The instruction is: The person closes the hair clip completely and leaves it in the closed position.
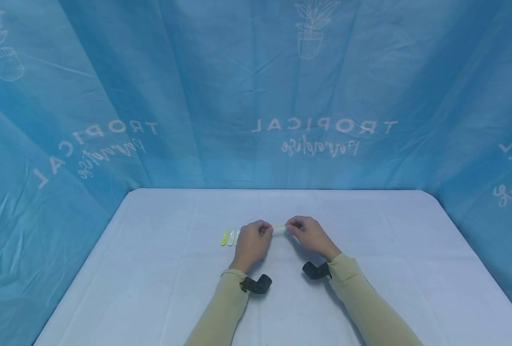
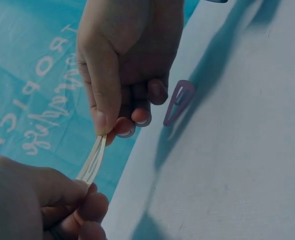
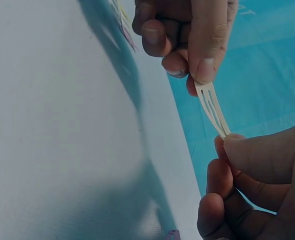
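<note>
A cream snap hair clip (image 1: pixel 279 228) is held above the white table (image 1: pixel 368 288) between both hands. My left hand (image 1: pixel 266 230) pinches its left end with thumb and fingers. My right hand (image 1: pixel 291 227) pinches the other end. In the left wrist view the cream clip (image 2: pixel 92 160) spans from my left hand (image 2: pixel 82 187) up to my right hand (image 2: pixel 105 131). In the right wrist view the cream clip (image 3: pixel 212 107) runs between my right hand (image 3: pixel 225 140) and my left hand (image 3: pixel 200 80). A purple clip (image 2: pixel 178 101) lies flat on the table under the hands.
A yellow clip (image 1: pixel 224 237) and two pale clips (image 1: pixel 234 237) lie in a row just left of my left hand. Blue printed cloth (image 1: pixel 256 96) walls the table on three sides. A black wrist camera (image 1: pixel 256 284) sits on each sleeve.
</note>
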Available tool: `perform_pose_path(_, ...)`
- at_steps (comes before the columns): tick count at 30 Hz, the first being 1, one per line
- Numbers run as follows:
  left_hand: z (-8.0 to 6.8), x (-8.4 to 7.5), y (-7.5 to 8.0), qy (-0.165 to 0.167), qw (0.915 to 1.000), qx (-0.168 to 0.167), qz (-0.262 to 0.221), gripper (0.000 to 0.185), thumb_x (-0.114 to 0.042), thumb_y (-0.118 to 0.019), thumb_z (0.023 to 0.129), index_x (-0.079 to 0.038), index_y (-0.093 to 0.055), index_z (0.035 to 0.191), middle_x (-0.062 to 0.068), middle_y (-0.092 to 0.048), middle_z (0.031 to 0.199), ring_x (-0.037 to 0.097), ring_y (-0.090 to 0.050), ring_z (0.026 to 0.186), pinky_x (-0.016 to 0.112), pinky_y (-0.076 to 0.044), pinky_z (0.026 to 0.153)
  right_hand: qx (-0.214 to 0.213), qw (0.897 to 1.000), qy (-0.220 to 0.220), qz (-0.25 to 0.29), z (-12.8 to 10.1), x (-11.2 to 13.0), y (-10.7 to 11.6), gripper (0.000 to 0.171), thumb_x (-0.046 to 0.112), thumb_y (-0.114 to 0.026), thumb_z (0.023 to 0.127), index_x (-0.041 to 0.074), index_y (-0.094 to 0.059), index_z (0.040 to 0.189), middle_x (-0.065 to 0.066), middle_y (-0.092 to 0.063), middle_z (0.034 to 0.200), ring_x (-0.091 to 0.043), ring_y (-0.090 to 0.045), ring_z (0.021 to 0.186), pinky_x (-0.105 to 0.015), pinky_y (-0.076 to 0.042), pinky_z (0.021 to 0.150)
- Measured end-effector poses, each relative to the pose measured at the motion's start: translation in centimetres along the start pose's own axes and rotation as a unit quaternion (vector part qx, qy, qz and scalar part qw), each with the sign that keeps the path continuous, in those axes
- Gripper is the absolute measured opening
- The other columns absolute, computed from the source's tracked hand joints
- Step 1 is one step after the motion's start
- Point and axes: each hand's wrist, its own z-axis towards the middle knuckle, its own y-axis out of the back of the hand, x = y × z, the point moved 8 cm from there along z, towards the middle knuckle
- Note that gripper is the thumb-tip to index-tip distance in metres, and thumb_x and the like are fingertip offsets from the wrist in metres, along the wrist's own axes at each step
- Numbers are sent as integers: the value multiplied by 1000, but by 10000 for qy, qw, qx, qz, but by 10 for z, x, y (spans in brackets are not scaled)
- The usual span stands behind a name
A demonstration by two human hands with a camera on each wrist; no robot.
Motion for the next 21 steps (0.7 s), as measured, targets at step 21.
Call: perform_pose_path(21,1,4,-4,182,9977,59,-657,18,-17,-60,96,-6,-73,101,-3,-67,82,11,-58,71,30,-48,70,278,9987,45,425,0,-1,-3,23,15,-53,105,-1,-67,110,-9,-66,99,-18,-56,81,-34,-48,72)
